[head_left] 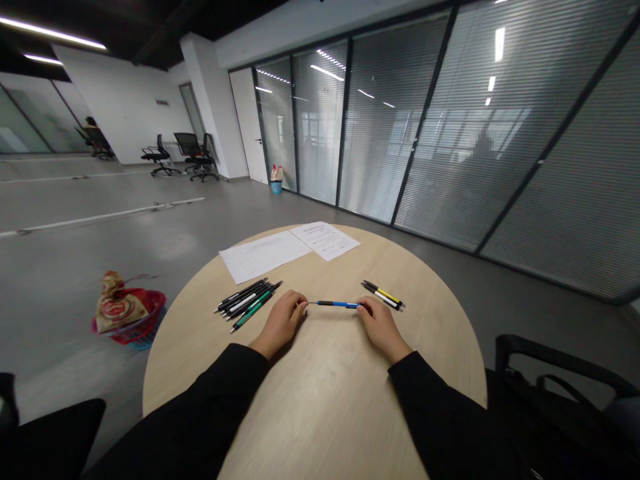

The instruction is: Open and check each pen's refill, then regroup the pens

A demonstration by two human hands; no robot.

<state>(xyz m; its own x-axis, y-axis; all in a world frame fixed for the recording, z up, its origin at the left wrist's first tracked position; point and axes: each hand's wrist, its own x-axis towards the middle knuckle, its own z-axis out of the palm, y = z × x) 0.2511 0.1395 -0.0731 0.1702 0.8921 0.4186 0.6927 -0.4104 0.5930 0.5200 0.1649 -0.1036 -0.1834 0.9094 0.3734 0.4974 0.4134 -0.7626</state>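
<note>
**Pinching a blue-and-black pen (pixel 337 304) end to end at a round tabletop (pixel 325 407)**

The left hand (pixel 280 323) and right hand (pixel 383 327) stand apart, with the pen spanning the gap between them near the middle of the tabletop. The right fingers (pixel 364 308) close over one end. The left fingertips (pixel 302 305) meet the slim tip, but whether they grip it cannot be told. Just beyond the left hand lie black pens (pixel 245 299) and a green pen (pixel 253 311). Beyond the right lie yellow-and-black pens (pixel 383 295). Two printed sheets (pixel 290 250) rest near the far edge.
</note>
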